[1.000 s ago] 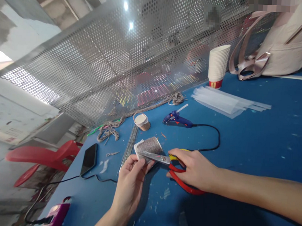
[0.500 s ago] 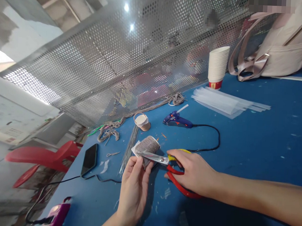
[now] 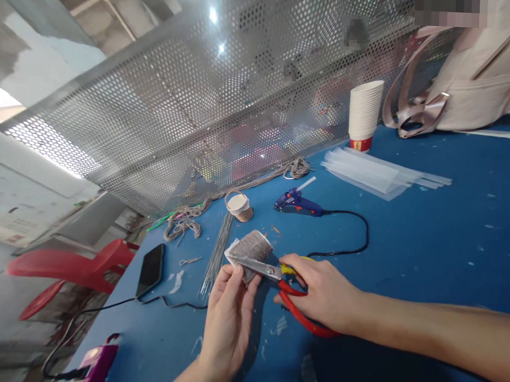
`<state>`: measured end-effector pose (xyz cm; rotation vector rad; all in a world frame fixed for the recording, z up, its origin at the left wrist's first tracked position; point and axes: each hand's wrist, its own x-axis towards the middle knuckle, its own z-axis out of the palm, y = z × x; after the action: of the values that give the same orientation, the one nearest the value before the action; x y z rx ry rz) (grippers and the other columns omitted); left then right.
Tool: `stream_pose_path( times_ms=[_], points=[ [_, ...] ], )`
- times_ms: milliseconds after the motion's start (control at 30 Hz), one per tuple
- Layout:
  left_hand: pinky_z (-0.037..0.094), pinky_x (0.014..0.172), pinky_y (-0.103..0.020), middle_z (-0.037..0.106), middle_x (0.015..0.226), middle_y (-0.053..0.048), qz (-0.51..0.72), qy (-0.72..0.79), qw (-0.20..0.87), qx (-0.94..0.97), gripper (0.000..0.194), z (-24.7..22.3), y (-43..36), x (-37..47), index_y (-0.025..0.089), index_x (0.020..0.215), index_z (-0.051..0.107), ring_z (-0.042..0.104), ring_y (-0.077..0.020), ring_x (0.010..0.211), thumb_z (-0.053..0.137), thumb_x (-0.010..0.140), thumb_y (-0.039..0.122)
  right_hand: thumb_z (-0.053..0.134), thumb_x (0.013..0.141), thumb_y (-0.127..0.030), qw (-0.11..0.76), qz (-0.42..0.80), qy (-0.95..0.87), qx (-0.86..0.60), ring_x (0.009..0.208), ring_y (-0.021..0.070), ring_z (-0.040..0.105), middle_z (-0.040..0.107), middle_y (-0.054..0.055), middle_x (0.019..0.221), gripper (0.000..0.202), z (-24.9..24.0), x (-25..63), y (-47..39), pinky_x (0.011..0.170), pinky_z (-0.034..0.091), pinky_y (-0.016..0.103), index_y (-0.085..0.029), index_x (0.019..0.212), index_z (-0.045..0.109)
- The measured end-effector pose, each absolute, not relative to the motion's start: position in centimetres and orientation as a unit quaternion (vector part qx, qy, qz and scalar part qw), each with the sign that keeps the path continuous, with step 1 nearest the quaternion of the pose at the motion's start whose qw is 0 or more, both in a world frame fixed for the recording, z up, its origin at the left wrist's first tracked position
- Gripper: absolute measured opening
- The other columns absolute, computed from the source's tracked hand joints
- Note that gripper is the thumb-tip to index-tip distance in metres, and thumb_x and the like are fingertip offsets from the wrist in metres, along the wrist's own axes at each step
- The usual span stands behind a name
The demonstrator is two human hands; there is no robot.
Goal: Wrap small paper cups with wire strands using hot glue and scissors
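Scissors (image 3: 271, 272) in right hand (image 3: 322, 289), grip curled round handles (image 3: 302, 314); left hand (image 3: 228, 319) pinching tilted grey-brown cup (image 3: 255, 246) over worktop (image 3: 404, 265), blades at white edge (image 3: 229, 249). Likely risk: blade slipping off curved side, nicking left fingertips (image 3: 238, 271) just beside.

No lettering was legible. On the stack of paper cups (image 3: 365, 111), the red band (image 3: 366, 144) at the bottom carried 1 small yellow label (image 3: 357, 145), its marks too tiny to read. The pale panel (image 3: 39, 201) at far left bore reddish marks (image 3: 19, 226), too blurred to make out.
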<state>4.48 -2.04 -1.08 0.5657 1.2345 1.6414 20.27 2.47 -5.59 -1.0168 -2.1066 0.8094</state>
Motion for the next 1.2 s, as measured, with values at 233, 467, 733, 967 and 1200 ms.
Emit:
stream_pose_path(
  times_ms=[233, 467, 733, 967, 1200],
  points=[
    [0.054, 0.088, -0.028, 0.069, 0.079, 0.003, 0.679, 0.501, 0.477, 0.247, 0.019, -1.1, -1.8, 3.8, 0.018, 0.065, 0.063, 0.065, -0.0133, 0.087, 0.081, 0.063, 0.024, 0.068, 0.076, -0.04, 0.307, 0.376, -0.776, -0.403, 0.053, 0.0143, 0.055, 0.059, -0.004, 0.061, 0.033, -4.9, 20.5, 2.5, 0.05, 0.037, 0.023, -0.022, 0.101, 0.056],
    [0.055, 0.08, -0.032, 0.071, 0.093, -0.005, 0.642, 0.505, 0.454, 0.355, 0.018, -0.5, 0.0, 1.9, 0.017, 0.083, 0.07, 0.065, -0.0201, 0.09, 0.068, 0.074, 0.033, 0.059, 0.081, -0.043, 0.361, 0.463, -0.702, -0.404, 0.06, 0.0147, 0.057, 0.063, -0.001, 0.072, 0.031, -4.1, 21.2, 3.5, 0.057, 0.045, 0.026, -0.021, 0.103, 0.053],
    [0.046, 0.057, -0.022, 0.063, 0.061, 0.001, 0.523, 0.615, 0.373, 0.457, 0.02, 0.0, 0.7, -0.4, 0.016, 0.065, 0.068, 0.055, -0.0126, 0.057, 0.077, 0.066, 0.034, 0.065, 0.077, -0.04, 0.333, 0.384, -0.757, -0.411, 0.065, 0.0168, 0.061, 0.066, 0.002, 0.078, 0.037, -3.7, 21.7, 4.3, 0.058, 0.047, 0.027, -0.02, 0.107, 0.058],
    [0.044, 0.061, -0.022, 0.068, 0.067, -0.002, 0.46, 0.637, 0.325, 0.526, 0.022, 1.8, 0.7, -1.1, 0.017, 0.072, 0.072, 0.057, -0.0148, 0.063, 0.082, 0.052, 0.017, 0.064, 0.08, -0.032, 0.342, 0.191, -0.851, -0.35, 0.081, 0.0227, 0.066, 0.069, 0.009, 0.09, 0.039, -4.9, 22.6, 5.8, 0.068, 0.052, 0.033, -0.016, 0.115, 0.059],
    [0.038, 0.053, -0.024, 0.056, 0.058, 0.001, 0.416, 0.648, 0.283, 0.572, 0.032, 2.2, 1.3, -3.0, 0.017, 0.055, 0.06, 0.047, -0.0137, 0.058, 0.062, 0.074, 0.042, 0.061, 0.08, -0.027, 0.338, 0.082, -0.899, -0.266, 0.087, 0.0249, 0.068, 0.071, 0.013, 0.097, 0.037, -5.3, 24.3, 7.1, 0.067, 0.054, 0.031, -0.014, 0.115, 0.06]
  ],
)
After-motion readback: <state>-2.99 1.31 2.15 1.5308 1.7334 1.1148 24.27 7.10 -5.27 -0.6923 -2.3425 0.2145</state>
